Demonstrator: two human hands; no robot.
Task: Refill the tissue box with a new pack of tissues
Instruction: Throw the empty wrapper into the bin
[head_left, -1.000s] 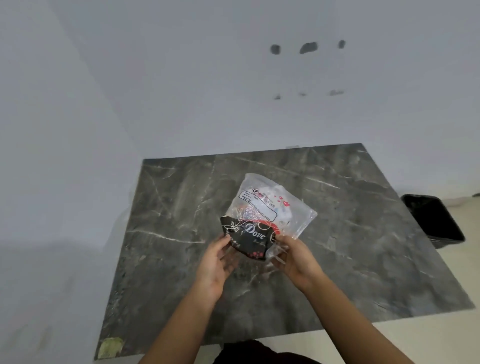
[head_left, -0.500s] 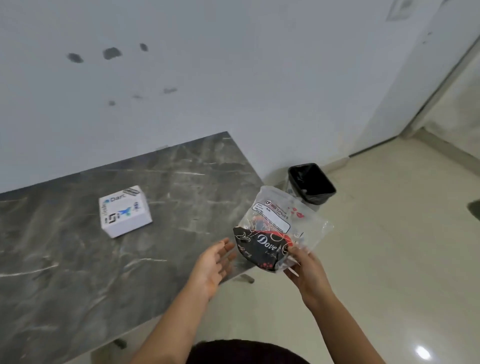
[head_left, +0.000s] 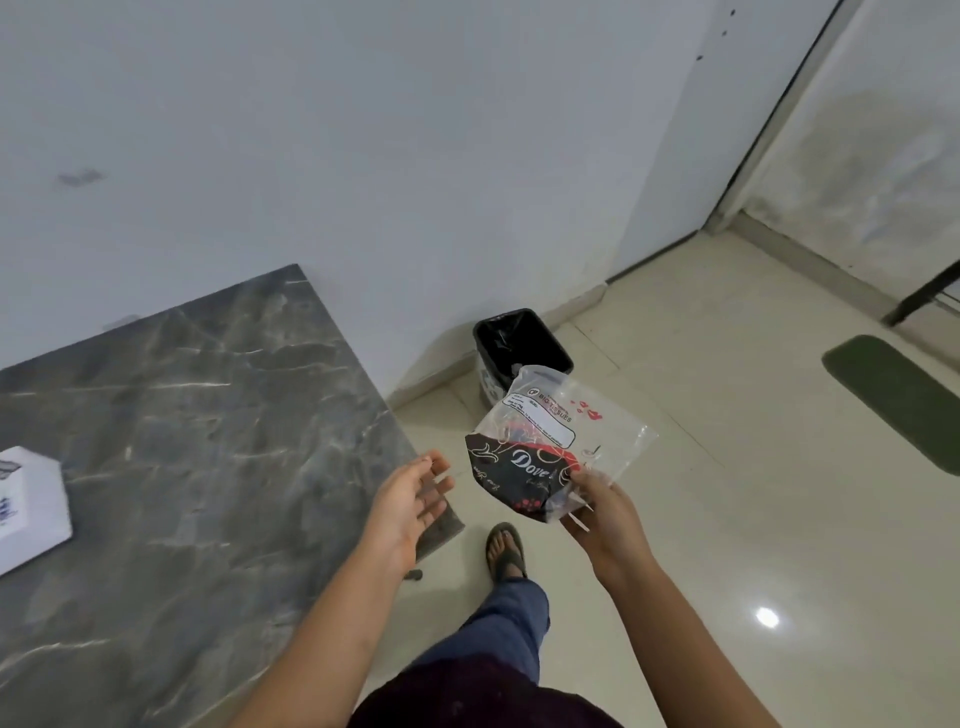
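Clear plastic wrapper (head_left: 582, 421) with a white label reading "BIG TISSUES", red marks beside it; smaller print on the label too fine to read. Dark crumpled wrapper (head_left: 514, 475) against the clear one, white script "Dove" legible, red patterning around it. Whether the dark piece sits inside the clear plastic or just in front of it, hard to say.

White tissue box (head_left: 28, 506) at the left edge of the tabletop (head_left: 208, 441), cut off by the frame, only a corner and part of two faces showing; blue printing on it blurred and unreadable.

Right hand (head_left: 605, 512) pinched shut on the lower edge of both wrappers, thumb on top, held out over the floor (head_left: 727, 519) past the right edge of the tabletop. Left hand (head_left: 410, 499) spread loose, palm turned toward the wrappers, fingers apart, holding nothing, above the near right corner of the tabletop and close to the dark wrapper without touching.

Black bin (head_left: 519, 345) on the floor by the wall, its near rim hidden behind the clear wrapper. Sandalled foot (head_left: 505, 548) and jeans leg below. Green mat (head_left: 898, 400) at far right, cut off.
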